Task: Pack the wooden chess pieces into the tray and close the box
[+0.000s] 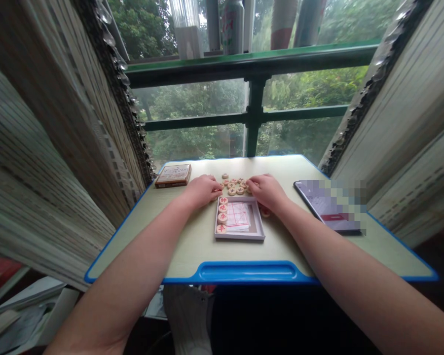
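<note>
A shallow white box (258, 231) lies in the middle of a small blue-rimmed table (192, 246). Several round wooden pieces with red characters stand in a column (222, 214) along the box's left side, beside a folded printed sheet (239, 217). More of these pieces lie loose (235, 186) just beyond the box. My left hand (202, 190) rests on the table left of the loose pieces, fingers curled toward them. My right hand (267, 191) sits at the box's far right corner, fingers bent over the loose pieces. Whether either hand holds a piece is hidden.
A flat box lid (173, 175) lies at the table's far left corner. A phone (327, 206) lies on the right side. A window with green bars (254, 116) stands behind the table, with bamboo blinds (59, 123) on both sides. Cans and cups stand on the sill above.
</note>
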